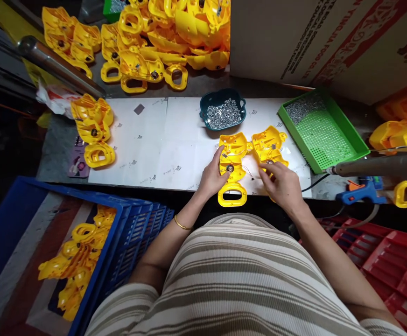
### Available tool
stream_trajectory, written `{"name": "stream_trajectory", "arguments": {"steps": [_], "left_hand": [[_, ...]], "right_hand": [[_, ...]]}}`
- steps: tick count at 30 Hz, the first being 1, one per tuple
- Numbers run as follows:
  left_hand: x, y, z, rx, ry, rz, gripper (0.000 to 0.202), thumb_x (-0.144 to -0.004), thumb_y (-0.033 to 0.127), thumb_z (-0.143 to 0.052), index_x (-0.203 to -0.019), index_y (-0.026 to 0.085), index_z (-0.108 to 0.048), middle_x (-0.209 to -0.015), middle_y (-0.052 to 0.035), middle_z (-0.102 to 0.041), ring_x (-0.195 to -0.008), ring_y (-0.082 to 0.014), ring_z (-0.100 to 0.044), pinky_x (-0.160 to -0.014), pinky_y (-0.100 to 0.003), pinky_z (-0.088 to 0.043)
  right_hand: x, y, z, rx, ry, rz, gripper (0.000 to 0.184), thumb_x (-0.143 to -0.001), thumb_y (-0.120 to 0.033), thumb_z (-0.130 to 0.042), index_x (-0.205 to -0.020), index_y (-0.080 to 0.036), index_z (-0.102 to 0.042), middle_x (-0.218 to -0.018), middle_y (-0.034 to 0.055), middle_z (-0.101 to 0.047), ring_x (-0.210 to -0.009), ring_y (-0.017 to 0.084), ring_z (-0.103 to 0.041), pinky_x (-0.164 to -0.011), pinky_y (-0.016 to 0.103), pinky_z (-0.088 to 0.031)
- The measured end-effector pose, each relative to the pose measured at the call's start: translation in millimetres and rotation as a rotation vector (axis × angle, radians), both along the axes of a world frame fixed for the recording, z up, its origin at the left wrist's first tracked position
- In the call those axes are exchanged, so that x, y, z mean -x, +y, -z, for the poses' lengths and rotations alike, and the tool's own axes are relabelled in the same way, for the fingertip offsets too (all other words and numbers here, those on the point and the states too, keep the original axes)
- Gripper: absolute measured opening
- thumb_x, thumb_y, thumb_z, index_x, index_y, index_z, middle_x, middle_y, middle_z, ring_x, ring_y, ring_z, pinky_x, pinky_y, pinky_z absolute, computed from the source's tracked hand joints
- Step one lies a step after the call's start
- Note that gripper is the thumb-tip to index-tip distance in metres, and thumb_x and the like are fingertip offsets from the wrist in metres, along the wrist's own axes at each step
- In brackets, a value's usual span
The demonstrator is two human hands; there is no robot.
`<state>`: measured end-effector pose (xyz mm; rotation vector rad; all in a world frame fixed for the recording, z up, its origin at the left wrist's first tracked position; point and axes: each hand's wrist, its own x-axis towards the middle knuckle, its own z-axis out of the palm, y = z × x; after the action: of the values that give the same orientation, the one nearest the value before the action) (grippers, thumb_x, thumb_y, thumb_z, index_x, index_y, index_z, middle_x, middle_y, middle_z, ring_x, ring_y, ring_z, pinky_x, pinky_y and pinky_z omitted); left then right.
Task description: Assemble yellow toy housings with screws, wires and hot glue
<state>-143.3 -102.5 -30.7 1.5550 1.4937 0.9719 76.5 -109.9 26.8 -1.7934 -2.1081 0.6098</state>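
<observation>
Two yellow plastic toy shell halves lie side by side, hollow side up, near the table's front edge. My left hand (212,176) grips the left edge of the left shell half (233,145), with the thumb over its lower side by a round metal part (229,168). This half has a loop handle (232,204) at its near end. Thin wires (247,169) run between the halves. My right hand (284,185) is closed at the lower part of the right shell half (268,140), covering its near end. What its bent fingers pinch is too small to make out.
A dark green basket (203,122) of small metal screws stands behind the halves. A green tray (347,135) with more screws sits right, near a blue glue gun (361,193). Yellow shells (196,28) are piled behind. Blue crate (119,205) and red crate (389,252) flank me below.
</observation>
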Motion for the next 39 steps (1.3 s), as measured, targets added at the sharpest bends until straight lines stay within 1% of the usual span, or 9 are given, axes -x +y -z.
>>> {"name": "stream_trajectory", "arguments": {"steps": [5, 11, 14, 18, 21, 23, 28, 34, 39], "left_hand": [[2, 0, -0.9, 0.024, -0.001, 0.018, 0.088, -0.071, 0.005, -0.065, -0.148, 0.035, -0.034, -0.141, -0.0054, -0.055, -0.106, -0.0248, -0.066, -0.078, -0.034, -0.059], [-1, 0, -5.5, 0.035, 0.038, 0.015, 0.086, -0.072, 0.007, -0.063, -0.149, 0.032, -0.033, -0.143, -0.0059, -0.052, -0.106, -0.0251, -0.066, -0.085, -0.035, -0.057], [-2, -2, -14.0, 0.087, 0.139, 0.047, 0.087, -0.076, 0.009, -0.061, -0.152, 0.033, -0.025, -0.146, -0.0047, -0.049, -0.112, -0.0246, -0.063, -0.089, -0.034, -0.054], [-4, -11, -35.3, 0.115, 0.418, 0.061, 0.076, -0.084, 0.025, -0.063, -0.152, 0.029, -0.028, -0.142, -0.0107, -0.050, -0.104, -0.0256, -0.064, -0.083, -0.036, -0.055], [-6, -18, -51.2, -0.029, 0.663, 0.018, 0.062, -0.085, 0.032, -0.066, -0.144, 0.029, -0.045, -0.145, -0.0136, -0.043, -0.110, -0.0295, -0.058, -0.087, -0.042, -0.051], [-8, -20, -57.7, -0.203, 0.728, 0.080, 0.048, -0.085, 0.029, -0.068, -0.132, 0.032, -0.058, -0.150, -0.0109, -0.038, -0.124, -0.0324, -0.047, -0.097, -0.047, -0.044], [-2, -14, -61.7, -0.409, 0.680, 0.218, 0.011, -0.085, 0.032, -0.068, -0.092, 0.031, -0.077, -0.146, -0.0059, -0.046, -0.135, -0.0330, -0.035, -0.103, -0.052, -0.032], [2, -6, -61.7, -0.367, 0.625, 0.239, 0.010, -0.084, 0.032, -0.070, -0.089, 0.033, -0.078, -0.142, -0.0045, -0.052, -0.134, -0.0325, -0.035, -0.105, -0.053, -0.029], [-2, -1, -59.4, -0.409, 0.599, 0.236, 0.011, -0.085, 0.033, -0.069, -0.088, 0.031, -0.079, -0.141, -0.0047, -0.051, -0.133, -0.0313, -0.036, -0.105, -0.052, -0.030]], "right_hand": [[15, -2, 1.5, 0.222, -0.257, -0.129, 0.036, -0.095, -0.033, -0.040, -0.121, -0.020, -0.062, -0.102, 0.0095, -0.070, -0.082, 0.024, -0.067, -0.064, 0.032, -0.043], [29, 4, 6.4, 0.255, -0.325, -0.141, 0.030, -0.095, -0.031, -0.040, -0.107, -0.019, -0.065, -0.107, 0.0117, -0.067, -0.080, 0.024, -0.068, -0.057, 0.030, -0.038], [20, 5, 5.7, 0.261, -0.113, -0.115, 0.024, -0.092, -0.033, -0.048, -0.099, -0.021, -0.067, -0.106, 0.0089, -0.069, -0.079, 0.021, -0.067, -0.061, 0.029, -0.042], [9, 8, 9.2, 0.472, 0.440, -0.053, 0.019, -0.083, -0.034, -0.058, -0.089, -0.018, -0.066, -0.085, 0.0042, -0.071, -0.071, 0.016, -0.067, -0.064, 0.027, -0.050], [11, 8, 12.8, 0.591, 0.636, -0.022, 0.025, -0.078, -0.040, -0.061, -0.087, -0.017, -0.066, -0.075, 0.0033, -0.069, -0.064, 0.015, -0.064, -0.057, 0.026, -0.051], [15, 7, 14.0, 0.605, 0.688, -0.065, 0.026, -0.076, -0.040, -0.062, -0.087, -0.017, -0.067, -0.071, 0.0019, -0.067, -0.060, 0.014, -0.061, -0.056, 0.026, -0.050], [22, 5, 14.5, 0.505, 0.659, -0.108, 0.025, -0.079, -0.037, -0.063, -0.092, -0.018, -0.071, -0.078, 0.0028, -0.071, -0.062, 0.013, -0.061, -0.060, 0.025, -0.048], [24, 5, 12.9, 0.172, 0.284, -0.104, 0.015, -0.084, -0.025, -0.062, -0.090, -0.020, -0.075, -0.086, 0.0067, -0.071, -0.071, 0.017, -0.065, -0.067, 0.029, -0.048], [28, 4, 14.4, 0.052, 0.149, -0.099, 0.020, -0.089, -0.025, -0.057, -0.098, -0.019, -0.073, -0.093, 0.0086, -0.075, -0.081, 0.022, -0.069, -0.070, 0.031, -0.049]]}}
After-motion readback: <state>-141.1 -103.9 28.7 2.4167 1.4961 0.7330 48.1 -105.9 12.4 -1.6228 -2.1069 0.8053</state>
